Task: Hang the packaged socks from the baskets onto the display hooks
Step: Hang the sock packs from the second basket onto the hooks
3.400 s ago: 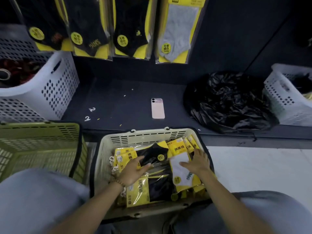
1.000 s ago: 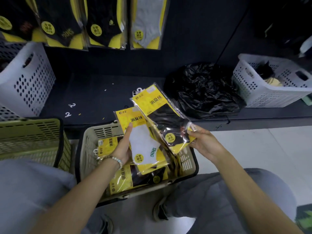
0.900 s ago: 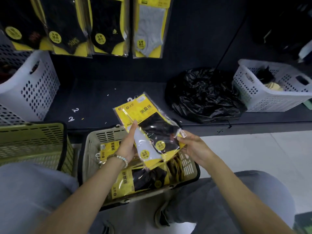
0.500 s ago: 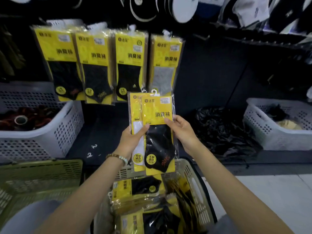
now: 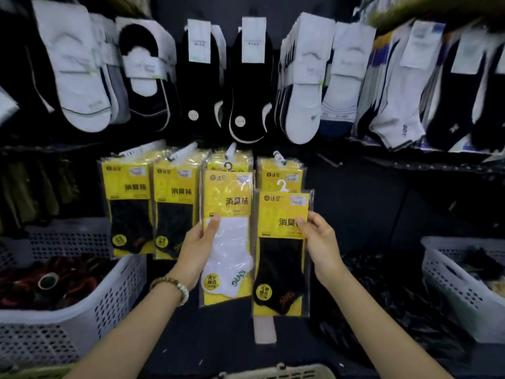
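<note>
A white-sock pack (image 5: 228,236) is pinched at its edge by the left hand (image 5: 198,250) and a black-sock pack (image 5: 281,253) by the right hand (image 5: 319,242). They are held side by side before the yellow hanging packs (image 5: 131,209), all printed 消臭袜. The left white basket (image 5: 114,291) holds dark red goods, and the right white basket (image 5: 451,291) holds dark bundles.

Above left grip (image 5: 197,246) and right grip (image 5: 321,242): row of loose socks (image 5: 303,86), white & black, w/ paper bands. Just under right grip: pale phone (image 5: 264,330), flat on the dark shelf (image 5: 218,337). Lower right of it: black plastic bag (image 5: 396,305). Left of left grip: white crate (image 5: 109,296) w/ dark red items.
</note>
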A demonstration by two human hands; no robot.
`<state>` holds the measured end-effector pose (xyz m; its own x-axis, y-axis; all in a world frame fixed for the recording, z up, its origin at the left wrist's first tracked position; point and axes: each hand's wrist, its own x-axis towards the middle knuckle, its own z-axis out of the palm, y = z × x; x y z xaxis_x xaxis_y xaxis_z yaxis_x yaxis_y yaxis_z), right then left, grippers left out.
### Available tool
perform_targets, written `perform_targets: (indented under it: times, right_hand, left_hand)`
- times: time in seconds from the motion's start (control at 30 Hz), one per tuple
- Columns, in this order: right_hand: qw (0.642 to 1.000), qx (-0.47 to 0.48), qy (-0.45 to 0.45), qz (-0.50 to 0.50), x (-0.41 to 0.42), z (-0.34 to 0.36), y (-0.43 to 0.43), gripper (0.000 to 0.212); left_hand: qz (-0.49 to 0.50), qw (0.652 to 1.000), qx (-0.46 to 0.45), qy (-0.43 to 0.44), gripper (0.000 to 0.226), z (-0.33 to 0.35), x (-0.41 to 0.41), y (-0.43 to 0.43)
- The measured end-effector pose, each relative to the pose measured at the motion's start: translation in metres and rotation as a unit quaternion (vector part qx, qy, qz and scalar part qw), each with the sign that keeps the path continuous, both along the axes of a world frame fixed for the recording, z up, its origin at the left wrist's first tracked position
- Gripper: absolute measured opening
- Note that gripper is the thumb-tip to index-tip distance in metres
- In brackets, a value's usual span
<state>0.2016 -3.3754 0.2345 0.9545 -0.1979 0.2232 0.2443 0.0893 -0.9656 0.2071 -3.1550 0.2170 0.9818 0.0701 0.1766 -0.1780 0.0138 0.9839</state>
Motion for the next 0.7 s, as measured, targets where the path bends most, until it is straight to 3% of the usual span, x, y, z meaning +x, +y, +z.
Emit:
perform_targets:
  times: [0.17, 0.3, 0.4, 0.53, 0.7]
  right_hand:
    - [0.999, -0.023, 0.004, 0.044, -0.005, -0.012, 0.013, 0.014]
    - [0.996, -0.07, 0.017, 0.053, -0.008, -0.014, 0.01, 0.022]
    - [0.989, -0.139, -0.046, 0.024, -0.003, 0.007, -0.001, 0.029]
    - [0.95, -0.284, -0.114, 0.065, 0.004, 0.04, -0.001, 0.01]
    - [0.912, -0.384, -0.095, 0.107, 0.01, 0.062, -0.005, 0.002]
  left_hand:
    - [-0.045, 0.998, -0.052, 0.001, 0.025, 0.003, -0.002, -0.016]
    - [0.004, 0.999, -0.053, -0.011, 0.036, 0.0, -0.005, -0.023]
    - [0.002, 0.999, -0.052, -0.016, 0.033, -0.002, -0.005, -0.021]
    - [-0.018, 0.999, -0.008, -0.038, 0.036, 0.001, -0.009, -0.021]
    - [-0.018, 0.998, 0.01, -0.054, 0.024, 0.005, -0.014, -0.018]
